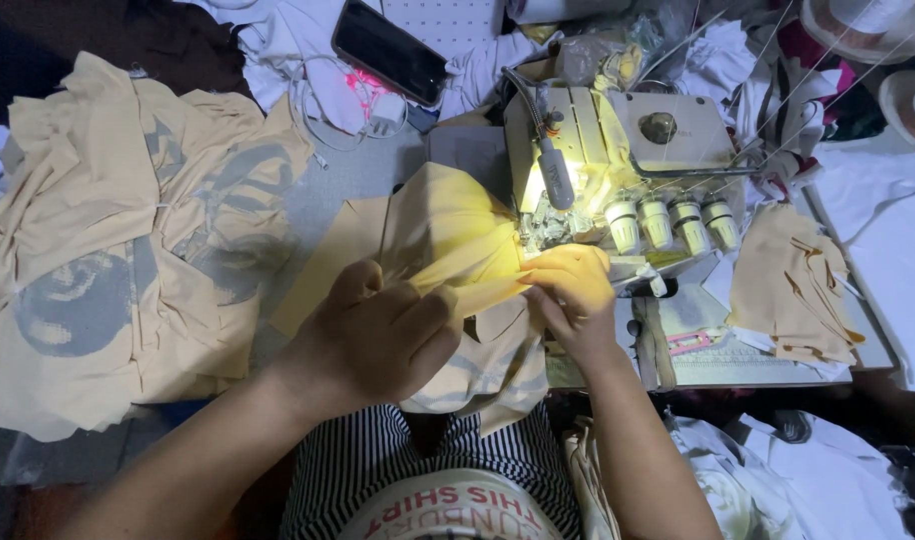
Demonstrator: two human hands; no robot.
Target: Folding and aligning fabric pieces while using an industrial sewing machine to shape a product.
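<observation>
- My left hand (373,335) has its fingers (428,305) curled shut over a fold of the tan fabric piece (448,225), pinching it just left of the needle area.
- My right hand (575,295) pinches the same fabric edge closed, pressed right up against the machine's foot under its lamp glare.
- The fabric piece drapes from the sewing machine (618,150) down off the bench (363,180) edge into my lap.
- Four thread knobs (673,222) sit just beyond my right hand.
- A big heap of tan cut pieces (108,250) crowds the left side; a smaller stack (793,285) lies on the right.
- A dark phone (390,50) rests on white cloth (308,60) behind, with a cable.
</observation>
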